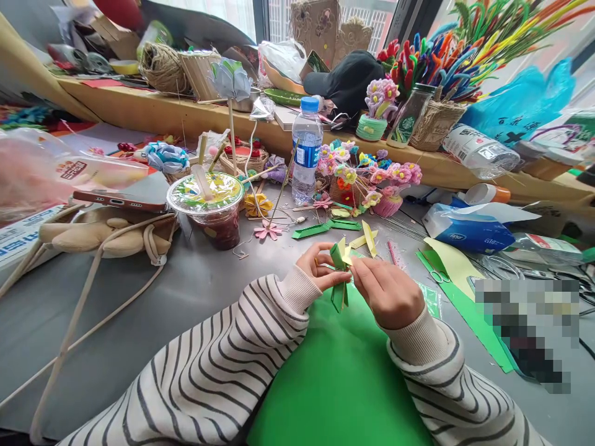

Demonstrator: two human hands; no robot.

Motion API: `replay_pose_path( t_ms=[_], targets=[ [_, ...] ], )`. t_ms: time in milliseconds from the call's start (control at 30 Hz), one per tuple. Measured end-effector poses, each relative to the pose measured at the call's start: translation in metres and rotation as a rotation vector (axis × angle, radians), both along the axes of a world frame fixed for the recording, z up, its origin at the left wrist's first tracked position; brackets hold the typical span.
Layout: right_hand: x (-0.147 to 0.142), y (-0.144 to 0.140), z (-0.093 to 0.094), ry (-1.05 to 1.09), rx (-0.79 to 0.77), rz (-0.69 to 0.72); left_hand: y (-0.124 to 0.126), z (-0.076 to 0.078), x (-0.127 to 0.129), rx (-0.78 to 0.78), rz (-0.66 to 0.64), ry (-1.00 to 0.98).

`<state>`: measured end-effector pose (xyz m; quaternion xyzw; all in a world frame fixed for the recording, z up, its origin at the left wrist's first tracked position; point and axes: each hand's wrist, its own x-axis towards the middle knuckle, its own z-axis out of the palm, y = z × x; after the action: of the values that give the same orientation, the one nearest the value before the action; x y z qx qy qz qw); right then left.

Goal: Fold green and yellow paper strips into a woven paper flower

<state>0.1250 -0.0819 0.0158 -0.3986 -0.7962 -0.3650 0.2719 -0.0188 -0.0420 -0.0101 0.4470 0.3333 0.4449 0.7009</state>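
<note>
Between my two hands is a folded paper piece [341, 296] in green and yellow, held above a large green paper sheet [344, 378]. My left hand [320, 267] is closed, its thumb and fingers pinching the green part from the left. On the right, my right hand [388, 291] is closed too, with its fingertips pressed on the yellow strip at the top of the piece. Just beyond the hands lie folded green strips [312, 230] and yellow paper strips [369, 238] on the grey table. A pink paper flower [268, 230] lies to the left of them.
A lidded drink cup [223, 223] and a water bottle [307, 155] stand behind my hands. To the left sits a beige bag [102, 232] with long cords. Small scissors [439, 276] rest on paper at right, near a blue tissue pack [467, 229]. A cluttered ledge [274, 133] runs behind.
</note>
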Motion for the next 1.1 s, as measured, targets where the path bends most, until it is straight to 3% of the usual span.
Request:
replay_pose_path(
  t_ms=[200,467,733,900,1100],
  targets=[
    [-0.0030,0.0027,0.0014,0.130,-0.016,0.079,-0.0029,-0.0023,0.0017,0.001,0.014,-0.085],
    [-0.0027,0.0004,-0.0006,0.191,0.001,0.066,-0.0053,0.0066,0.0004,-0.046,-0.044,-0.116],
    [-0.0048,-0.0043,-0.0006,0.187,0.047,0.061,-0.0102,0.0059,0.0045,0.021,0.044,-0.110],
    [-0.0069,-0.0031,0.0016,0.231,-0.001,0.019,-0.0087,0.0060,0.0039,0.017,0.014,-0.113],
    [-0.0043,-0.0031,-0.0012,0.125,0.005,0.035,-0.0071,-0.0005,0.0052,0.066,0.025,-0.079]
  ],
)
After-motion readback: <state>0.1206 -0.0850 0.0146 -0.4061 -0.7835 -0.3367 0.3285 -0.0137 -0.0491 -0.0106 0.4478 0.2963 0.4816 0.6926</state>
